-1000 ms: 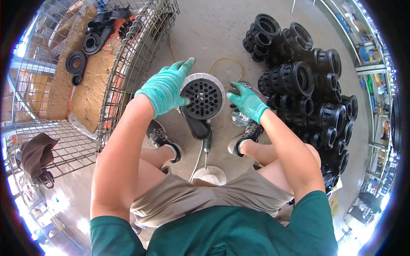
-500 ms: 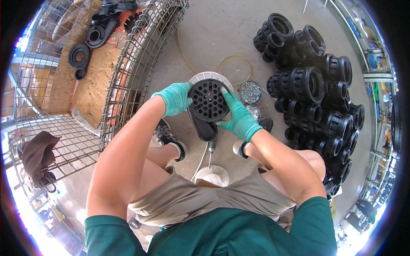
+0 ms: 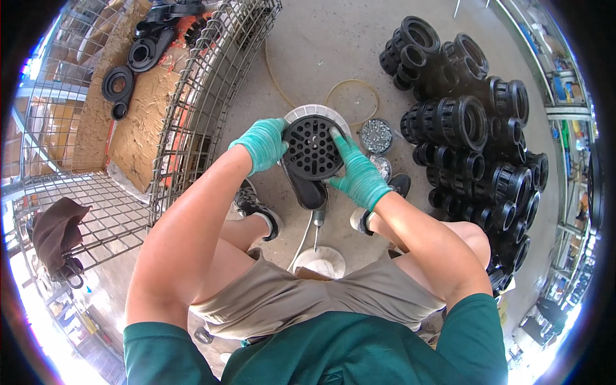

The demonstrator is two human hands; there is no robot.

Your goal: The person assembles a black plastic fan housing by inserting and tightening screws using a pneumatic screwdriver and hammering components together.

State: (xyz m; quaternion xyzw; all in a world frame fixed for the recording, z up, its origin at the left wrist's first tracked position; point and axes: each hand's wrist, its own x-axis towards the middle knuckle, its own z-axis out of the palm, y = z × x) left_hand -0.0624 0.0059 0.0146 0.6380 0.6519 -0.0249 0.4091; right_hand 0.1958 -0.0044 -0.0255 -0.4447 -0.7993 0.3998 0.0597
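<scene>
I hold a round black perforated disc (image 3: 311, 147) with a white rim and a black tail-like part (image 3: 308, 189) hanging below it, up in front of me. My left hand (image 3: 263, 142), in a teal glove, grips its left edge. My right hand (image 3: 356, 170), also gloved in teal, grips the right edge with fingers spread over the perforated face. Under the part, a tool with a white cable (image 3: 317, 221) lies on the concrete floor between my feet.
A stack of black ribbed pipe fittings (image 3: 475, 128) fills the right side. Two small tubs of screws (image 3: 376, 136) and a thin ring (image 3: 351, 102) lie on the floor ahead. A wire cage (image 3: 199, 96) with black parts stands left. A white bucket (image 3: 319, 262) sits near my knees.
Both hands have turned and shifted the perforated disc: the right hand has moved from its right side onto its face, and the view has tilted slightly.
</scene>
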